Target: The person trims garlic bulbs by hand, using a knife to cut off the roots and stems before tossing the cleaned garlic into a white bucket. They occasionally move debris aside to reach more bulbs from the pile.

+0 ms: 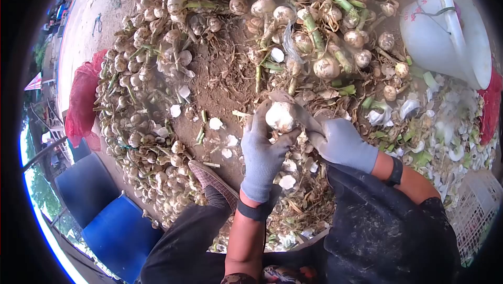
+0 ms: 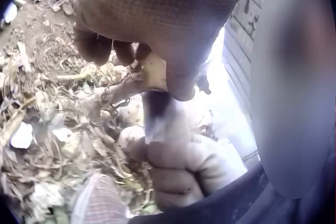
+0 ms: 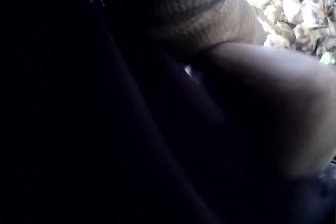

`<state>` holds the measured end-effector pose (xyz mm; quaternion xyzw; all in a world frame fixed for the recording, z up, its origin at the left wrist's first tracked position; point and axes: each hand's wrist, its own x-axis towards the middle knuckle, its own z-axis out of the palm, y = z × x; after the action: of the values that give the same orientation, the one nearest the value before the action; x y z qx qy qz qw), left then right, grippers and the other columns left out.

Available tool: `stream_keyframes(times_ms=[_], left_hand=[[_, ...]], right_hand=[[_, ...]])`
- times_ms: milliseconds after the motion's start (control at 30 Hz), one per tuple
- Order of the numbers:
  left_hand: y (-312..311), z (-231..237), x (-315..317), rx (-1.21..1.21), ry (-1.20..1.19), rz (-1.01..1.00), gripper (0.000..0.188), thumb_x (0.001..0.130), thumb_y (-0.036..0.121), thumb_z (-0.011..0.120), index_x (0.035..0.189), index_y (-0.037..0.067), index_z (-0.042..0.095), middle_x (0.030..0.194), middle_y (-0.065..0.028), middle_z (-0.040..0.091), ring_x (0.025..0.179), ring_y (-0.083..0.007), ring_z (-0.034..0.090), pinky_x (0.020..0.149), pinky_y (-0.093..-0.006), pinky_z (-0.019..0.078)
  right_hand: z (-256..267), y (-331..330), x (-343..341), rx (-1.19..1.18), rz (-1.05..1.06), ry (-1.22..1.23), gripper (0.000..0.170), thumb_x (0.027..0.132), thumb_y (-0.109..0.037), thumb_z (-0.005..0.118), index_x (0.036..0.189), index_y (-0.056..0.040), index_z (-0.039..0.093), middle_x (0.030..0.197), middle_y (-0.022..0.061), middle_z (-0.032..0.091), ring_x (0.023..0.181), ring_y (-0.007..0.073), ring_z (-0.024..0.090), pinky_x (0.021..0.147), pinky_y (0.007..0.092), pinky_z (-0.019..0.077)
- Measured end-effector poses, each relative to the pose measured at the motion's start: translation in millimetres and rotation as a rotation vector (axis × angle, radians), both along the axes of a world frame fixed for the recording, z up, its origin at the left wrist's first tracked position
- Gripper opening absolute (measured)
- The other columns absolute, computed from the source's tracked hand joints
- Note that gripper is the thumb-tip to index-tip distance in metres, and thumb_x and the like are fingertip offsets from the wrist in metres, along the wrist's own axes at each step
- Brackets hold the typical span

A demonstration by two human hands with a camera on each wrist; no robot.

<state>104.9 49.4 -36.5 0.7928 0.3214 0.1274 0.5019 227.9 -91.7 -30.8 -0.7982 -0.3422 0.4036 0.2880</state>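
Observation:
The gloved left hand grips a whitish garlic bulb with fingers and thumb around it. Close on its right, the gloved right hand has its fingers curled round what looks like a flat blade, which reaches to the bulb's edge. In the left wrist view, the left hand is above, pinching the pale bulb, and the right hand is below with curled fingers. The right wrist view is very dark; the right hand shows only partly, and its tool cannot be made out.
Heaps of garlic lie left and ahead, some with thick green stems. A white bucket lies tilted at upper right, above scattered peelings. A white crate is at lower right; blue containers and red mesh bags stand left.

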Motion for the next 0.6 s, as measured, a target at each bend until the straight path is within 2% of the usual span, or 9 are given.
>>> stream_keyframes(times_ms=[167,233,300,367,400,433,500,567,600], left_hand=[[8.9,4.9,-12.6,-1.145,-0.148,0.319,0.051,0.080,0.032,0.071,0.115,0.003,0.048,0.087,-0.0102,0.062,0.071,-0.0206,0.064,0.053,-0.0276,0.0509],[10.9,5.7,-19.2,-1.482,-0.420,0.266,0.047,0.078,0.030,0.069,0.112,0.004,0.051,0.089,-0.0128,0.063,0.067,-0.0191,0.060,0.046,-0.0259,0.0452],[23.9,16.1,-34.0,-1.586,-0.567,0.053,0.046,0.078,0.031,0.066,0.114,0.005,0.053,0.091,-0.0168,0.064,0.057,-0.0191,0.057,0.043,-0.0254,0.0438],[62.4,34.8,-59.3,-1.062,-0.667,0.408,0.047,0.084,0.042,0.060,0.113,0.005,0.055,0.086,-0.0135,0.062,0.065,-0.0217,0.057,0.059,-0.0298,0.0473],[88.2,30.3,-85.6,-1.083,-0.682,0.512,0.040,0.088,0.042,0.054,0.101,0.005,0.059,0.093,-0.0109,0.063,0.079,-0.0211,0.061,0.062,-0.0281,0.0492],[100.0,25.2,-100.4,-0.546,-0.332,0.826,0.030,0.090,0.030,0.057,0.101,0.003,0.061,0.093,-0.0086,0.061,0.082,-0.0218,0.060,0.065,-0.0284,0.0490],[122.4,9.1,-134.3,0.646,0.718,0.724,0.019,0.086,0.015,0.063,0.100,0.002,0.062,0.091,-0.0040,0.059,0.084,-0.0170,0.058,0.077,-0.0294,0.0497],[126.2,4.7,-94.9,0.713,0.280,0.613,0.020,0.086,0.010,0.064,0.103,0.000,0.062,0.095,-0.0043,0.061,0.085,-0.0142,0.058,0.080,-0.0281,0.0492],[121.9,7.6,-50.2,0.306,0.069,0.515,0.022,0.085,0.008,0.065,0.104,-0.001,0.062,0.098,-0.0048,0.062,0.086,-0.0141,0.058,0.080,-0.0281,0.0493]], right_hand=[[14.2,6.9,1.7,0.119,0.057,-0.125,0.012,0.083,-0.016,0.060,0.088,-0.0063,0.064,0.066,0.0196,0.059,0.066,0.0372,0.062,0.057,0.0435,0.0478],[22.9,10.6,9.3,0.228,-0.044,-0.252,0.012,0.084,-0.019,0.061,0.089,-0.0084,0.061,0.061,0.0134,0.061,0.057,0.0324,0.063,0.055,0.0450,0.0487],[-18.3,8.1,6.9,-0.083,0.156,-0.281,0.013,0.085,-0.020,0.058,0.085,-0.0075,0.059,0.061,0.0141,0.062,0.058,0.0349,0.063,0.056,0.0472,0.0488],[-29.1,-12.3,1.4,-0.166,0.125,-0.152,0.016,0.086,-0.023,0.057,0.085,-0.0077,0.058,0.063,0.0154,0.062,0.060,0.0360,0.064,0.057,0.0480,0.0494],[-17.9,-16.0,0.3,-0.059,0.013,-0.142,0.017,0.087,-0.025,0.057,0.088,-0.0086,0.060,0.063,0.0160,0.062,0.060,0.0362,0.064,0.057,0.0482,0.0496],[-9.2,-19.9,-5.7,-0.066,0.003,-0.122,0.017,0.087,-0.025,0.057,0.088,-0.0086,0.060,0.063,0.0160,0.062,0.060,0.0362,0.064,0.057,0.0482,0.0496],[-3.6,-23.3,8.7,0.018,-0.124,-0.230,0.018,0.087,-0.027,0.058,0.093,-0.0102,0.062,0.063,0.0152,0.062,0.060,0.0363,0.063,0.056,0.0477,0.0494],[-3.4,-29.6,11.1,-0.004,-0.148,-0.266,0.019,0.087,-0.027,0.060,0.096,-0.0112,0.063,0.062,0.0147,0.062,0.059,0.0363,0.063,0.056,0.0473,0.0493],[3.1,-31.0,13.5,-0.020,-0.135,-0.238,0.018,0.087,-0.027,0.060,0.096,-0.0113,0.063,0.061,0.0147,0.061,0.058,0.0360,0.063,0.056,0.0470,0.0496]])
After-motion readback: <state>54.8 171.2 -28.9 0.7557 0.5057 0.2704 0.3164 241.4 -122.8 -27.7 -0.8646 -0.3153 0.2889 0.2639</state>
